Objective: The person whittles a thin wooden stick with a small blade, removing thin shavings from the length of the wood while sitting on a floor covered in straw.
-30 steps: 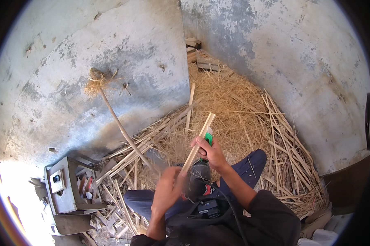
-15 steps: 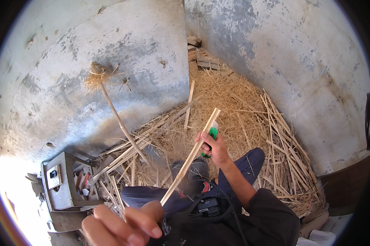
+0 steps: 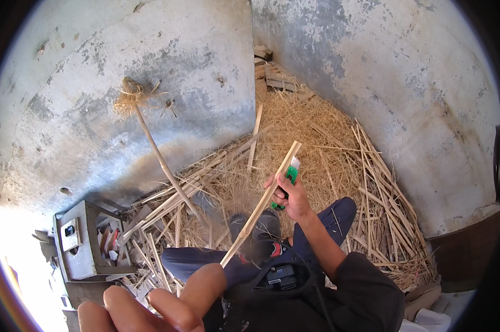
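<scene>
A split bamboo strip (image 3: 255, 217) slants across my lap, its far end pointing up and away over the straw. My right hand (image 3: 296, 202) is closed round a green utility knife (image 3: 291, 175), its fingers also against the strip. The pale blade end of the knife shows beside the strip's far part. Close to the camera at lower left, my left hand (image 3: 167, 310) has curled fingers and its thumb over the strip's near end. That thumb hides the near end, and the lower edge cuts off part of the hand.
Shavings (image 3: 300, 122) heap up into the wall corner. Loose strips (image 3: 391, 210) lie at right, more (image 3: 167, 205) at left. A stick (image 3: 160, 155) with straw at its top leans on the left wall. A wooden stool (image 3: 84, 243) lies on its side at lower left.
My left hand has moved down and left, and its fingers are partly out of the picture now. My right hand with the knife has shifted only slightly.
</scene>
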A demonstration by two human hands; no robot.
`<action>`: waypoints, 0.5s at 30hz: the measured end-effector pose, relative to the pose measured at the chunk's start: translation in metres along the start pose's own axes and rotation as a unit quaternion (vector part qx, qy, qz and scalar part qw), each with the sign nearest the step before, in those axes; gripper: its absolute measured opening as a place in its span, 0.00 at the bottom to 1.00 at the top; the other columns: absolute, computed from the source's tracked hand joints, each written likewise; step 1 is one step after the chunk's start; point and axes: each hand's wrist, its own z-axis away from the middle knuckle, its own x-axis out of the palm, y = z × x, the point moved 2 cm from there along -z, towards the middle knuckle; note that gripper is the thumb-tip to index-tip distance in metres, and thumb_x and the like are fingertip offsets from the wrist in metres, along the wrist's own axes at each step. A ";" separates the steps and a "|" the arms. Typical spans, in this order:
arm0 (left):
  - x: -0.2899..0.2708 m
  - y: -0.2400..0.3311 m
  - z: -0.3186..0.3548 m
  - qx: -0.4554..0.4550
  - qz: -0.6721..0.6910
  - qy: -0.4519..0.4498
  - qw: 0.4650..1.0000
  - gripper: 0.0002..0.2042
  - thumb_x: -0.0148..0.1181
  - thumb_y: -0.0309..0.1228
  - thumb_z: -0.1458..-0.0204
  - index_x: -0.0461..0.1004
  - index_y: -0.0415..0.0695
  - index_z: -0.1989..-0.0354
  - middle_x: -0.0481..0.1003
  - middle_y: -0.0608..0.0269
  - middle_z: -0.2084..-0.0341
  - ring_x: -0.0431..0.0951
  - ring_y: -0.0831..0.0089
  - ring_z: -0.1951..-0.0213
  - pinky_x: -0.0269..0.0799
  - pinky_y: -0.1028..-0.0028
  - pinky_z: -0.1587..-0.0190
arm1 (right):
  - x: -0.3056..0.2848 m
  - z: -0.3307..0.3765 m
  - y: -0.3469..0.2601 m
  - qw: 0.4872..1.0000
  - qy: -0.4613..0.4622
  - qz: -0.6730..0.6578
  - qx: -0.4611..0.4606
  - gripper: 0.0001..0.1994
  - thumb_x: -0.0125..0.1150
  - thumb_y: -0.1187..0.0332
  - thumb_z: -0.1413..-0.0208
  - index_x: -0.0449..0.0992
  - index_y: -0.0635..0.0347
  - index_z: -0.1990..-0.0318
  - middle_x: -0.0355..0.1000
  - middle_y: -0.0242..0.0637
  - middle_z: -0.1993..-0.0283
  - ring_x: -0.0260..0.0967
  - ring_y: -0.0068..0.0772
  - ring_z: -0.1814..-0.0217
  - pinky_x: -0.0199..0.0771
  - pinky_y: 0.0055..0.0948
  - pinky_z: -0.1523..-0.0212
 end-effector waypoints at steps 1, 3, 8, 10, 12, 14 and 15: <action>0.003 0.002 0.004 0.057 0.018 0.010 0.998 0.51 0.67 0.75 0.55 0.69 0.50 0.29 0.77 0.49 0.48 0.72 0.59 0.37 0.58 0.42 0.25 | 0.001 0.000 0.001 1.000 -0.002 -0.001 0.001 0.22 0.58 0.53 0.26 0.80 0.69 0.57 0.59 0.23 0.78 0.51 0.11 0.82 0.49 0.16 0.82; 0.012 0.013 0.005 0.045 0.046 0.064 0.996 0.50 0.68 0.74 0.56 0.69 0.50 0.30 0.77 0.51 0.46 0.74 0.58 0.38 0.63 0.45 0.26 | 0.002 -0.001 0.001 1.000 -0.007 -0.002 0.006 0.22 0.57 0.53 0.26 0.80 0.69 0.56 0.59 0.23 0.78 0.51 0.11 0.82 0.49 0.17 0.82; 0.004 0.023 0.017 -0.040 0.038 0.071 0.996 0.44 0.69 0.72 0.54 0.76 0.49 0.38 0.75 0.58 0.45 0.75 0.58 0.40 0.65 0.43 0.28 | 0.002 -0.002 0.001 1.000 0.003 -0.005 0.007 0.21 0.57 0.53 0.26 0.80 0.68 0.55 0.63 0.26 0.75 0.53 0.12 0.82 0.51 0.17 0.82; 0.006 0.025 0.014 -0.094 -0.016 0.103 0.990 0.40 0.72 0.69 0.55 0.79 0.48 0.43 0.75 0.61 0.47 0.74 0.58 0.39 0.64 0.35 0.30 | -0.003 -0.002 0.002 1.000 0.007 -0.008 0.012 0.21 0.57 0.54 0.26 0.80 0.68 0.54 0.67 0.28 0.72 0.53 0.12 0.82 0.52 0.17 0.82; 0.013 0.016 0.007 -0.074 -0.009 0.139 0.987 0.36 0.74 0.65 0.54 0.81 0.48 0.46 0.76 0.64 0.49 0.74 0.59 0.40 0.64 0.28 0.34 | -0.007 -0.004 0.002 1.000 0.006 0.008 -0.011 0.20 0.57 0.54 0.26 0.80 0.66 0.53 0.77 0.35 0.63 0.54 0.12 0.82 0.53 0.17 0.81; 0.012 0.015 0.005 -0.034 0.011 0.165 0.986 0.33 0.76 0.61 0.52 0.81 0.48 0.47 0.76 0.66 0.50 0.74 0.60 0.41 0.64 0.24 0.37 | -0.007 -0.005 0.004 1.000 0.002 0.003 -0.012 0.20 0.57 0.54 0.26 0.80 0.66 0.53 0.79 0.37 0.60 0.54 0.12 0.82 0.53 0.17 0.81; 0.009 0.020 0.005 -0.032 0.007 0.112 0.993 0.32 0.76 0.57 0.50 0.79 0.50 0.43 0.75 0.66 0.48 0.73 0.60 0.39 0.63 0.23 0.37 | -0.003 -0.006 0.004 1.000 -0.005 -0.002 -0.015 0.20 0.57 0.54 0.26 0.80 0.65 0.53 0.81 0.39 0.56 0.55 0.12 0.81 0.53 0.16 0.81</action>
